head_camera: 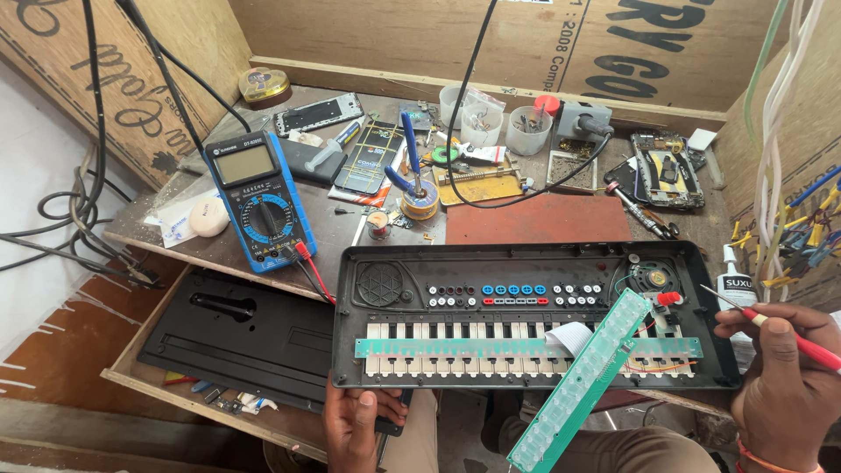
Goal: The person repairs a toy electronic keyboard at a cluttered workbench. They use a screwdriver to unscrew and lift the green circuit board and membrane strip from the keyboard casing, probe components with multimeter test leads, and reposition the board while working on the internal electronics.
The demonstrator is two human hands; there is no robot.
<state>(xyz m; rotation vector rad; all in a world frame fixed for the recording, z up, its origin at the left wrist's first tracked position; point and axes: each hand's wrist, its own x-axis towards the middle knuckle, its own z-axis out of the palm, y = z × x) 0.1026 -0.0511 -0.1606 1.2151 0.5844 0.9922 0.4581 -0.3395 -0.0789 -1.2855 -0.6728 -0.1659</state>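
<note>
An opened black keyboard housing (526, 263) lies upside down before me, its white key undersides and coloured button backs showing. A long green circuit board (578, 381) leans diagonally out of it toward my lap. My left hand (355, 425) grips the housing's near left edge. My right hand (784, 385) is shut on a red-handled screwdriver (771, 322), its metal tip pointing up-left just off the housing's right end.
A blue multimeter (261, 200) with red and black leads stands left. A black cover panel (245, 337) rests in the open drawer. Blue pliers (405, 162), cups of parts (528, 130), phone boards (667, 171), a glue bottle (734, 285) and wire bundles (793, 232) crowd the bench.
</note>
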